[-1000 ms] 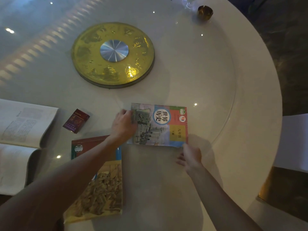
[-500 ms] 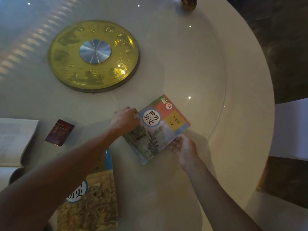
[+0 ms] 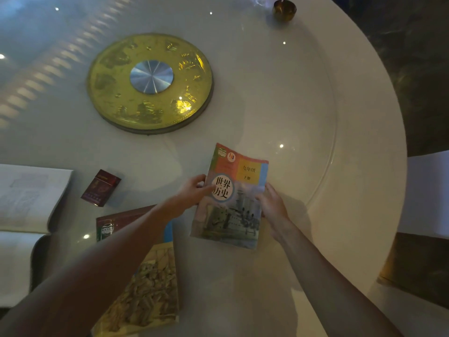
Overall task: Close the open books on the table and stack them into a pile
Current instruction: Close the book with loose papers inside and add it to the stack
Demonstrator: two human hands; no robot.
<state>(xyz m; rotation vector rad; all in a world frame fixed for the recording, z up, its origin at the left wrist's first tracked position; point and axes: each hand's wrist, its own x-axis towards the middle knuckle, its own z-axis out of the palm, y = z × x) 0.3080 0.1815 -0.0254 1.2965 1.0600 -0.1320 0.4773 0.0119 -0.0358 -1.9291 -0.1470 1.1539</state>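
Dim light falls on a round white table (image 3: 303,93), glossy with a glass top, with a gold disc (image 3: 150,83) set into its upper middle part. Just right of the frame's centre lies a closed history book (image 3: 233,198) with a colourful cover, held between both hands. The left hand (image 3: 187,198) grips its left edge, thumb on the cover; the right hand (image 3: 272,205) presses along its right edge with fingers flat. At lower left, partly under the left forearm, lies a second closed book (image 3: 145,288) with a yellow picture cover. An open book (image 3: 26,210) sits at the far left edge. Between them rests a small dark red box (image 3: 100,187). A small brass bowl (image 3: 284,9) stands at the top right.
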